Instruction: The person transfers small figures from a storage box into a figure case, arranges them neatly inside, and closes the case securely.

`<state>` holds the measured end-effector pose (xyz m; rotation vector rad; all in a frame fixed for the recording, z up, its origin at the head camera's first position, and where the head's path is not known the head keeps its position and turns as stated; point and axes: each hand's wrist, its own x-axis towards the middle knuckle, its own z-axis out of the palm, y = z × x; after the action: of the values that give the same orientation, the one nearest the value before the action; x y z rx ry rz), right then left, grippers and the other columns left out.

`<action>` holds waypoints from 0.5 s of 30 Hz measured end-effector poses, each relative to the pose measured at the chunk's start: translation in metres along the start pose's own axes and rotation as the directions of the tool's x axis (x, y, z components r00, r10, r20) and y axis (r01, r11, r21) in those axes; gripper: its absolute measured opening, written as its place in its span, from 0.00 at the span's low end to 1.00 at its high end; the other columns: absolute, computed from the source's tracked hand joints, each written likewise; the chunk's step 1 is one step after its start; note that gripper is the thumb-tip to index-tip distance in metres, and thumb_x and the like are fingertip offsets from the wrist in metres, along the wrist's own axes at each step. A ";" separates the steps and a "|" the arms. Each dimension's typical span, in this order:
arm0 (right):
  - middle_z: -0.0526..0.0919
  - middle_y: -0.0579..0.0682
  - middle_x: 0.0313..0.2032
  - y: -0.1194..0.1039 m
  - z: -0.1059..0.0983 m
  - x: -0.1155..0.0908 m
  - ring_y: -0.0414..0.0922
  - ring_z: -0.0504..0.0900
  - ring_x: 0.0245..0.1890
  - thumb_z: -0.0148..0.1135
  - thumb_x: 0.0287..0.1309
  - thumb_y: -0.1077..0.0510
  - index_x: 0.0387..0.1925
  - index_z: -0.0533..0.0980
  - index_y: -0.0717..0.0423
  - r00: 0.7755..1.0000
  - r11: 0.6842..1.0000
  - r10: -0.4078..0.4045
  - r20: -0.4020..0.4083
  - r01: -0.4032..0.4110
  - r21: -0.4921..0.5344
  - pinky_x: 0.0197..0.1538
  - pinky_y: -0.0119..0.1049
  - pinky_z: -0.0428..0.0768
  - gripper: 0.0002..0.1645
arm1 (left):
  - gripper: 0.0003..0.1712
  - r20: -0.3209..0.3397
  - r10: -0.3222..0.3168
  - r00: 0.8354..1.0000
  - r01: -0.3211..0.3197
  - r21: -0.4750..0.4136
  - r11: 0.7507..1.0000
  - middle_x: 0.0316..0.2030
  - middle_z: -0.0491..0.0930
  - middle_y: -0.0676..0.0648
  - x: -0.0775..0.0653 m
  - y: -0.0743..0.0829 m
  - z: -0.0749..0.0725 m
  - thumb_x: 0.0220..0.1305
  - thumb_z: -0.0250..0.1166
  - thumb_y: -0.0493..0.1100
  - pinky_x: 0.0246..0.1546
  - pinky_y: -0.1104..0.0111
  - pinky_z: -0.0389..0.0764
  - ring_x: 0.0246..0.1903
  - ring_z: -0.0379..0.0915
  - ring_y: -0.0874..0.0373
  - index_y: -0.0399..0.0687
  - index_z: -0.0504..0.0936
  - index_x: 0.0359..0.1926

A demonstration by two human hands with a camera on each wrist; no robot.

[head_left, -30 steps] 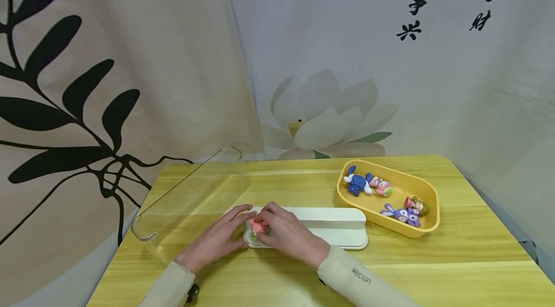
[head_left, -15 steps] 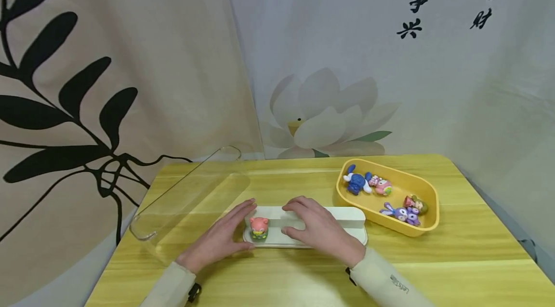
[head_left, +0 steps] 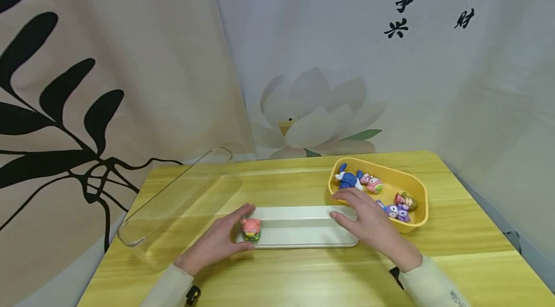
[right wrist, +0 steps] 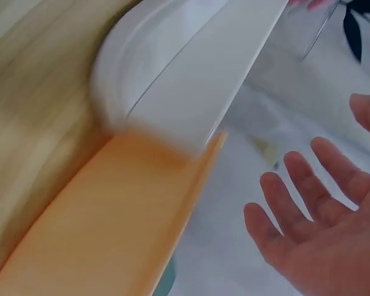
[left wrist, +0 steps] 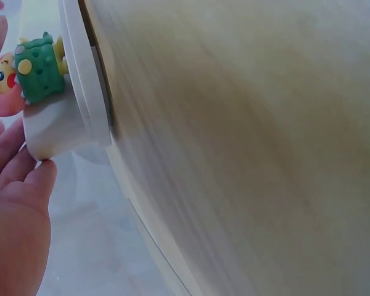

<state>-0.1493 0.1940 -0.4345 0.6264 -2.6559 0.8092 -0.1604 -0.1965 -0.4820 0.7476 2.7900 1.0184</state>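
A small figurine (head_left: 251, 229) with a pink head and green body stands upright on the left end of the white stepped stand (head_left: 299, 237). My left hand (head_left: 217, 242) rests at that end of the stand, thumb near the front edge and fingers behind; in the left wrist view its fingertips touch the stand beside the figurine (left wrist: 40, 71). My right hand (head_left: 375, 222), fingers spread and holding nothing, hovers between the stand's right end and the yellow tray (head_left: 418, 189). Inside the tray lie a blue figurine (head_left: 348, 180), a pink one (head_left: 374, 184), purple ones (head_left: 396, 211) and a brown-haired one (head_left: 407, 201).
A clear plastic cover (head_left: 173, 201) lies at the left of the wooden table (head_left: 277, 278), close to its left edge. Printed curtains (head_left: 321, 46) hang behind the table.
My right hand has let go of the figurine and moved right, away from it to the yellow tray. The left hand stays at the stand's end. The head view has turned slightly right.
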 end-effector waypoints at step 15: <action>0.82 0.55 0.43 0.071 -0.058 -0.024 0.46 0.76 0.33 0.67 0.69 0.44 0.63 0.76 0.62 0.953 0.953 0.296 0.069 -0.290 -0.087 0.34 0.42 0.75 0.32 | 0.54 0.062 -0.011 0.998 0.011 0.007 1.000 0.80 0.53 0.43 -0.002 0.000 -0.005 0.56 0.80 0.53 0.71 0.37 0.62 0.77 0.52 0.40 0.50 0.63 0.79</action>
<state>-0.1542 0.2891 -0.4303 0.2511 -2.8823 0.7667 -0.1596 -0.2007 -0.4788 0.7507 2.7432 0.9672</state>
